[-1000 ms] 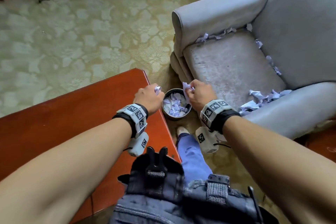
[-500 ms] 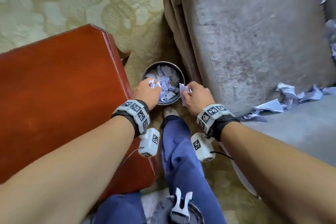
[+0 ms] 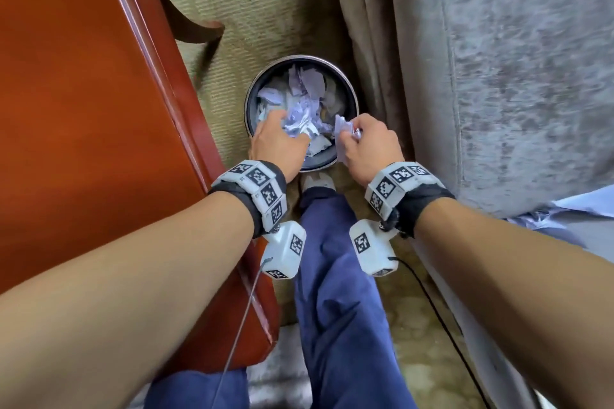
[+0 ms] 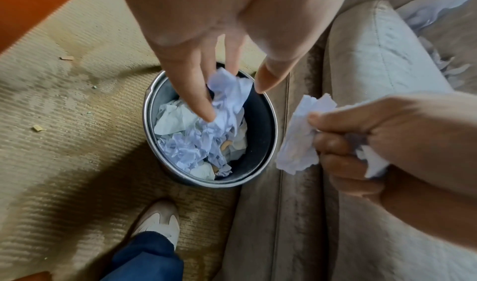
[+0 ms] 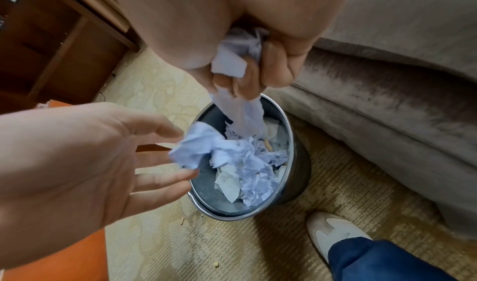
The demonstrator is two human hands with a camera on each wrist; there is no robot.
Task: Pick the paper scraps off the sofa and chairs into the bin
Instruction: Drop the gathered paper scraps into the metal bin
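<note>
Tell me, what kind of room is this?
Probably a living room or lounge: a grey upholstered armchair, a patterned carpet, a polished wooden table, and a small round bin holding paper scraps.

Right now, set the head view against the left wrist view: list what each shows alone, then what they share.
Only the head view shows both marker wristbands, the forearms and the red wooden table's top. Only the left wrist view shows the left hand from the palm side, fingers spread, a crumpled scrap at their tips above the bin, plus crumbs on the carpet. Both show the bin holding paper, the right hand gripping scraps, a shoe and the grey chair.
</note>
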